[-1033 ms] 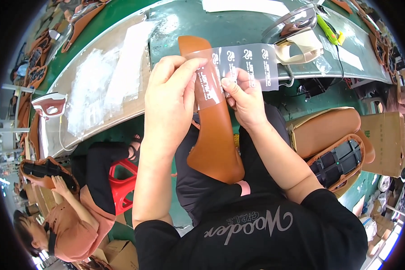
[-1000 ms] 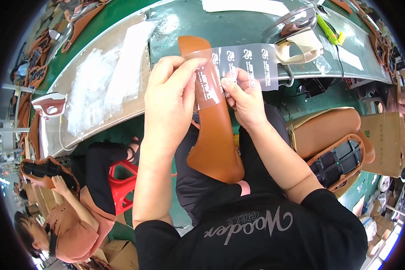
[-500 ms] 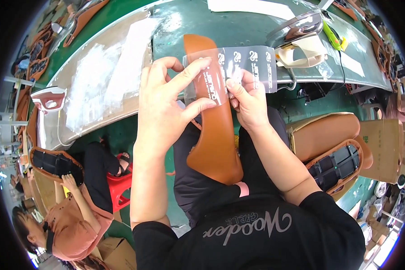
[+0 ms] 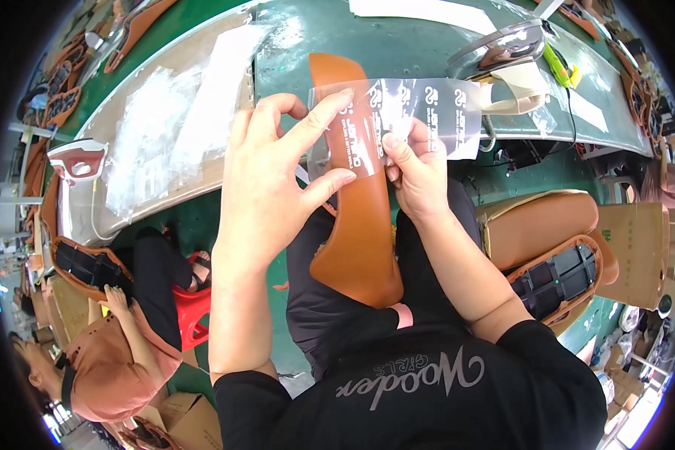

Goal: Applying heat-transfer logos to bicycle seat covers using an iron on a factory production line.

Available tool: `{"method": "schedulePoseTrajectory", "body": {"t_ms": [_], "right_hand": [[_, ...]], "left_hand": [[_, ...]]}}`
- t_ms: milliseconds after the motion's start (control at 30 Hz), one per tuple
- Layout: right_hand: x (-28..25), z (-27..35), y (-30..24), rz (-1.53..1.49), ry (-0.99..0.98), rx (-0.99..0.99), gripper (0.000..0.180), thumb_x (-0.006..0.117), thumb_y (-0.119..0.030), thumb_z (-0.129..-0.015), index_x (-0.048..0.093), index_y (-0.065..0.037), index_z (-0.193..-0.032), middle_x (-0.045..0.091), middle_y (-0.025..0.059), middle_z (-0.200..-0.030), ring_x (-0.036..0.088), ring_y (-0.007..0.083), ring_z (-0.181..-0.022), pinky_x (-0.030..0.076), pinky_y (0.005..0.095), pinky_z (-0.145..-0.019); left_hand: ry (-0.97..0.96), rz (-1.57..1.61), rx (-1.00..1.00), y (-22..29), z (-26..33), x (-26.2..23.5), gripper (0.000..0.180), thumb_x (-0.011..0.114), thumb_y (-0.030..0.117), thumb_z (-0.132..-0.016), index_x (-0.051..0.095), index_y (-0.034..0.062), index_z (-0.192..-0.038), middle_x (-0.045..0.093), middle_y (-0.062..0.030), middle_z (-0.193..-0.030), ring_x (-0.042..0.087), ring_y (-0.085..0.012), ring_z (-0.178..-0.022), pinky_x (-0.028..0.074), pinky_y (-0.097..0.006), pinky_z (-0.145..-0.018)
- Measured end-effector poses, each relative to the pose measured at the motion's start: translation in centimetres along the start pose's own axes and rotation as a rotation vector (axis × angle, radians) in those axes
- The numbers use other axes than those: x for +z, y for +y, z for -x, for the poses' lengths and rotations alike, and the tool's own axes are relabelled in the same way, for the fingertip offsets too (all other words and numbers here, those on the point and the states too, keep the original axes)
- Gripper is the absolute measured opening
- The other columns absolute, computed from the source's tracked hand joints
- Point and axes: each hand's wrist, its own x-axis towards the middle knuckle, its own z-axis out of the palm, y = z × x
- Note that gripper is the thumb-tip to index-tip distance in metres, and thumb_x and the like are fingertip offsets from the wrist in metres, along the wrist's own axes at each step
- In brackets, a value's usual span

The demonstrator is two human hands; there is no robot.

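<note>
A curved brown leather-like panel (image 4: 360, 240) lies lengthwise on my lap, its far end reaching over the green table. Across its upper part lies a clear film strip (image 4: 461, 112) with white printing. My left hand (image 4: 270, 172) is over the panel's left edge, thumb and forefinger spread apart, their tips at the film's left part. My right hand (image 4: 421, 169) pinches the film between thumb and fingers just right of the panel. The fingertips behind the film are partly hidden.
Clear plastic pieces (image 4: 157, 142) lie on the table at left, beside a white iron (image 4: 79, 161). Another iron (image 4: 514, 75) and a green-yellow tool (image 4: 559, 64) are at far right. Brown padded parts (image 4: 540, 225) lie at right. A co-worker (image 4: 120, 360) sits at left.
The film's right end now reaches slightly farther right. My left hand has shifted a little left and down, and my right hand keeps its pinch. The co-worker appears farther left.
</note>
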Motion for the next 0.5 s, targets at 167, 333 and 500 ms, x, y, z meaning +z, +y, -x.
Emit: {"method": "schedulePoseTrajectory", "body": {"t_ms": [167, 333, 500], "right_hand": [[-0.34, -0.07, 0.26, -0.020, -0.026, -0.007, 0.011, 0.065, -0.011, -0.085, 0.058, -0.004, -0.088, 0.057, -0.0013, -0.073, 0.046, 0.0027, -0.055, 0.036, 0.0156, -0.048], [-0.37, -0.22, 0.42, 0.002, -0.029, -0.021, 0.016, 0.066, -0.012, -0.084, 0.060, -0.002, -0.096, 0.059, -0.0010, -0.079, 0.046, 0.0016, -0.057, 0.036, 0.0154, -0.048], [-0.90, -0.57, 0.39, 0.026, -0.016, -0.009, 0.018, 0.067, -0.016, -0.084, 0.060, -0.004, -0.096, 0.058, -0.0018, -0.077, 0.045, 0.0028, -0.055, 0.034, 0.0164, -0.046]], "left_hand": [[0.004, 0.010, 0.006, 0.10, -0.05, -0.10, 0.076, 0.081, 0.015, -0.054, 0.056, 0.0235, -0.126, 0.050, -0.0062, -0.103, 0.043, -0.0232, -0.084, 0.043, -0.034, -0.078], [0.003, 0.002, -0.003, 0.20, 0.01, -0.06, 0.077, 0.081, 0.015, -0.055, 0.056, 0.0237, -0.127, 0.051, -0.0064, -0.103, 0.043, -0.0231, -0.084, 0.043, -0.034, -0.078], [-0.001, -0.016, -0.012, 0.42, -0.07, 0.02, 0.077, 0.081, 0.016, -0.055, 0.055, 0.0238, -0.127, 0.051, -0.0070, -0.103, 0.045, -0.0243, -0.086, 0.043, -0.035, -0.079]]}}
